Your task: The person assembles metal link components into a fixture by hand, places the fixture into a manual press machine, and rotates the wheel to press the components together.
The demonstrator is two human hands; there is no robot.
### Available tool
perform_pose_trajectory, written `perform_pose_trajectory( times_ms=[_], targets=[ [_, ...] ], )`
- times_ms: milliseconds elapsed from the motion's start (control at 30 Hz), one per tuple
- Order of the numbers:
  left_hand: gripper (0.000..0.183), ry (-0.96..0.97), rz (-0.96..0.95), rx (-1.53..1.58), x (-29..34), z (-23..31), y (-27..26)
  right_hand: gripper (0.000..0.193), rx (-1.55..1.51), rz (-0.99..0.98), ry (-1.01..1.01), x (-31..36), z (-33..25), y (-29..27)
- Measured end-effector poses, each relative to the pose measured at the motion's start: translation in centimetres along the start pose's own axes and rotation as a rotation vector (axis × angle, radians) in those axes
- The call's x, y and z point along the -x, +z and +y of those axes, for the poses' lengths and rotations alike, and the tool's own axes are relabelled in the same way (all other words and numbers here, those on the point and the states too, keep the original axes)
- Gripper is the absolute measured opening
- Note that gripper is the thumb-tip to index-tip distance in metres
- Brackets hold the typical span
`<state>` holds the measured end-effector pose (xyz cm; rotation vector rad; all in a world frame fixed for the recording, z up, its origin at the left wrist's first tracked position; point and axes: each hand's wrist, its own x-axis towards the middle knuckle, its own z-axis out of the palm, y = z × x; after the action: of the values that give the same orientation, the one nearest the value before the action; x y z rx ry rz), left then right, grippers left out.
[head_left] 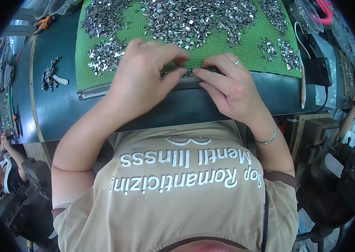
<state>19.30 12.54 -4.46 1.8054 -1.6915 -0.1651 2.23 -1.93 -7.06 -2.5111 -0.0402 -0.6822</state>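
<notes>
My left hand (146,73) and my right hand (234,86) meet over the front edge of a green textured mat (251,56). Both are closed, with thumbs and fingertips curled in toward a small, dark row of metal pieces (189,73) between them. The fingers hide most of whatever each hand grips. Directly beneath the fingertips runs a grey metal bar (186,85) along the mat's front edge. Just beyond my left hand lies a small pile of shiny metal links (105,56).
Larger heaps of metal links (177,19) cover the mat's far side. On the dark table (45,113), linked metal bands (52,75) lie at left, with orange-handled pliers (44,24) farther back. A black box with a cable (318,69) sits right. Co-workers' arms show at both sides.
</notes>
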Motion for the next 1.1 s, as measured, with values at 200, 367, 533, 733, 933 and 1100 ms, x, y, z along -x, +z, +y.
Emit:
perform_pose_trajectory(
  times_ms=[200, 367, 533, 733, 933, 1100],
  targets=[
    [0.035, -0.053, 0.027, -0.06, 0.9, 1.3, 0.3, 0.021, -0.15, 0.105, 0.093, -0.9, 0.2, -0.2],
    [0.01, 0.037, 0.129, -0.221, -1.2, -1.0, 0.5, 0.005, 0.06, 0.009, 0.153, -3.7, 1.9, 0.6],
    [0.008, 0.059, 0.005, -0.405, -3.0, -2.2, 0.5, 0.006, 0.209, -0.104, 0.196, -4.9, 1.9, 1.2],
    [0.004, 0.085, 0.015, -0.424, -2.8, -2.3, 1.1, 0.003, 0.243, -0.09, 0.047, -5.4, 2.2, 1.4],
    [0.008, 0.038, -0.128, -0.056, -1.5, -1.9, -1.5, 0.01, -0.136, 0.04, -0.042, -3.5, 0.6, 0.9],
    [0.008, -0.026, -0.151, -0.017, 0.7, -0.8, -1.4, 0.016, -0.105, 0.075, 0.015, -2.6, -0.7, 1.3]
  ],
)
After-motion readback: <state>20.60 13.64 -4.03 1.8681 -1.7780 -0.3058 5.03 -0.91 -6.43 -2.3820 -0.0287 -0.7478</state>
